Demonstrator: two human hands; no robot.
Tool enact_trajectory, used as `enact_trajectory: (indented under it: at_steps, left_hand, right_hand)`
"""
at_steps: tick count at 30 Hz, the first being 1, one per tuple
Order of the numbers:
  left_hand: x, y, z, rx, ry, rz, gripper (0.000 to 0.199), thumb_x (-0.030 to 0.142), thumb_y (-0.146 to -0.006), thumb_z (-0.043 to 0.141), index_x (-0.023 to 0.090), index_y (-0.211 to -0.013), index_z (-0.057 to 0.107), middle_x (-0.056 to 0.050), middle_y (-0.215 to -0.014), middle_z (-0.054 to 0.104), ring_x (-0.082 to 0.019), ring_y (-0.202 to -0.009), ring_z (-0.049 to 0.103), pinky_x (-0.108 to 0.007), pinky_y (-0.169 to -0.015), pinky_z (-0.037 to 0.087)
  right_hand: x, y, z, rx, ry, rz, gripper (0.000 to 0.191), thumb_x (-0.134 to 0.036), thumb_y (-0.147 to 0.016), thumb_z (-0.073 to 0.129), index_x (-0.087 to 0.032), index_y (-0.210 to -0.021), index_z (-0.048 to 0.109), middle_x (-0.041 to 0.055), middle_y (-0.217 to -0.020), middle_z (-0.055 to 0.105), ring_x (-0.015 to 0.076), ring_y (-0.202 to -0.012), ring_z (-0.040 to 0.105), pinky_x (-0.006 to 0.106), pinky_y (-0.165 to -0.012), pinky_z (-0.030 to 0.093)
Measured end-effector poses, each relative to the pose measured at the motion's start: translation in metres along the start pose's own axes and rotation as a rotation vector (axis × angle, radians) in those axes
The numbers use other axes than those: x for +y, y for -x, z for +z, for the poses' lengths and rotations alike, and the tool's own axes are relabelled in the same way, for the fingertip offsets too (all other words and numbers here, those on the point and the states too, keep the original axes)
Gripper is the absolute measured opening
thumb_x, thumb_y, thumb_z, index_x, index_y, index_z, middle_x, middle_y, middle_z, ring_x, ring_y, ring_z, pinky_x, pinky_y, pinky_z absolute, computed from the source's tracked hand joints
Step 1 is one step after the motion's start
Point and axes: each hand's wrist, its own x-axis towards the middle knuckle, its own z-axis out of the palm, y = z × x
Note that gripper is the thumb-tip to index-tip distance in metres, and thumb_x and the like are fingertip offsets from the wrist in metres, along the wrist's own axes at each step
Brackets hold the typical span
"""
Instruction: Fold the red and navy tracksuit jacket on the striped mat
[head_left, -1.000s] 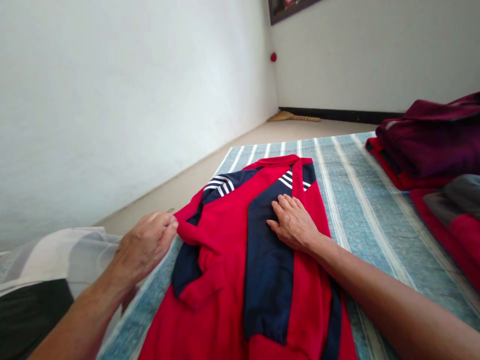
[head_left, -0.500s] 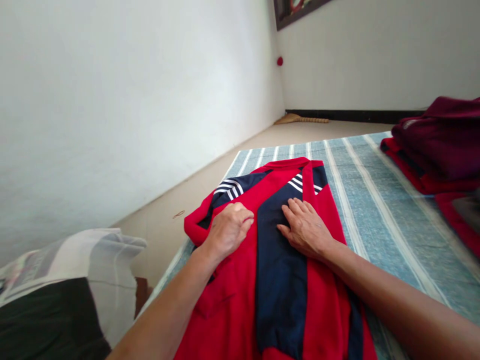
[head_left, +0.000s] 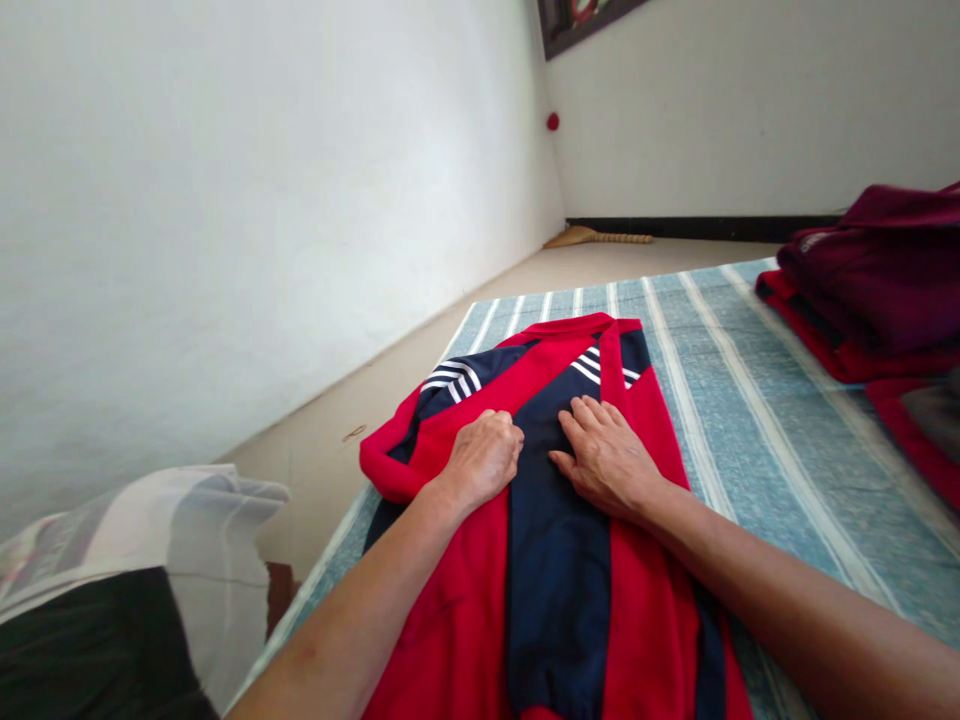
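A red and navy garment (head_left: 561, 560) with white stripes lies partly folded on a blue striped cloth. My left hand (head_left: 486, 455) is closed on its red fabric, close to the edge of the navy panel; the fingertips are tucked out of sight. Flat on the navy panel, just to the right, rests my right hand (head_left: 604, 455) with its fingers spread. A folded red sleeve part (head_left: 390, 465) sticks out at the garment's left side.
The striped cloth (head_left: 750, 400) reaches to the right, bearing a pile of maroon and red clothes (head_left: 877, 275). Grey-white and dark fabric (head_left: 210, 560) is at the lower left. A broom (head_left: 592, 237) lies on the floor by the far wall.
My left hand has moved right, toward the navy panel, and the red fabric under it has shifted. My right hand stays on the panel.
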Motion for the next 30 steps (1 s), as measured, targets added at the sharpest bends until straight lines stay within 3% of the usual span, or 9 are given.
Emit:
enact_trajectory:
  at_steps: [9, 17, 20, 24, 27, 30]
  left_hand:
    - [0.01, -0.014, -0.004, -0.054, -0.181, 0.107, 0.02, 0.007, -0.079, 0.047, 0.013, -0.08, 0.066, -0.012, -0.082, 0.063, -0.026, -0.083, 0.058, -0.034, -0.066, 0.047]
    - [0.005, -0.015, -0.003, -0.093, -0.158, 0.11, 0.018, 0.009, -0.078, 0.047, 0.011, -0.084, 0.064, -0.015, -0.089, 0.063, -0.027, -0.087, 0.058, -0.037, -0.073, 0.049]
    - [-0.009, -0.005, -0.007, -0.076, -0.124, 0.087, 0.016, 0.011, -0.08, 0.045, 0.013, -0.078, 0.061, -0.011, -0.082, 0.062, -0.022, -0.08, 0.058, -0.034, -0.073, 0.047]
    - [-0.039, 0.019, -0.021, 0.062, -0.026, 0.046, 0.023, 0.017, -0.085, 0.038, 0.017, -0.069, 0.054, -0.005, -0.072, 0.057, -0.017, -0.071, 0.055, -0.029, -0.07, 0.042]
    - [-0.069, 0.043, -0.036, 0.123, 0.013, -0.129, 0.023, 0.02, -0.085, 0.036, 0.018, -0.07, 0.053, -0.004, -0.073, 0.057, -0.016, -0.07, 0.054, -0.026, -0.068, 0.04]
    - [-0.104, 0.071, -0.043, 0.116, -0.062, -0.4, 0.023, 0.024, -0.086, 0.036, 0.019, -0.068, 0.05, -0.002, -0.07, 0.056, -0.016, -0.067, 0.053, -0.025, -0.065, 0.039]
  right_hand:
    - [0.002, 0.001, 0.004, -0.001, 0.005, 0.0, 0.045, -0.04, -0.09, 0.046, -0.009, -0.122, 0.055, 0.0189, -0.133, 0.048, 0.0327, -0.127, 0.038, 0.043, -0.106, 0.028]
    - [0.002, 0.0, 0.003, 0.003, -0.002, -0.002, 0.044, -0.041, -0.09, 0.046, -0.01, -0.119, 0.056, 0.0191, -0.13, 0.049, 0.0322, -0.125, 0.039, 0.043, -0.105, 0.028]
    - [0.001, 0.0, 0.0, 0.001, -0.004, -0.006, 0.042, -0.04, -0.09, 0.046, -0.01, -0.118, 0.056, 0.0188, -0.128, 0.05, 0.0319, -0.124, 0.039, 0.043, -0.103, 0.03]
    - [0.0, -0.001, -0.004, -0.011, -0.017, -0.001, 0.042, -0.04, -0.09, 0.046, -0.011, -0.118, 0.056, 0.0178, -0.125, 0.051, 0.0319, -0.122, 0.041, 0.043, -0.103, 0.031]
    - [-0.001, -0.001, -0.004, -0.018, -0.021, 0.003, 0.043, -0.04, -0.09, 0.046, -0.01, -0.119, 0.055, 0.0181, -0.127, 0.051, 0.032, -0.123, 0.04, 0.044, -0.103, 0.031]
    - [-0.001, -0.001, -0.004, -0.014, -0.026, 0.01, 0.042, -0.04, -0.09, 0.046, -0.01, -0.119, 0.055, 0.0185, -0.127, 0.051, 0.0323, -0.123, 0.04, 0.044, -0.103, 0.031]
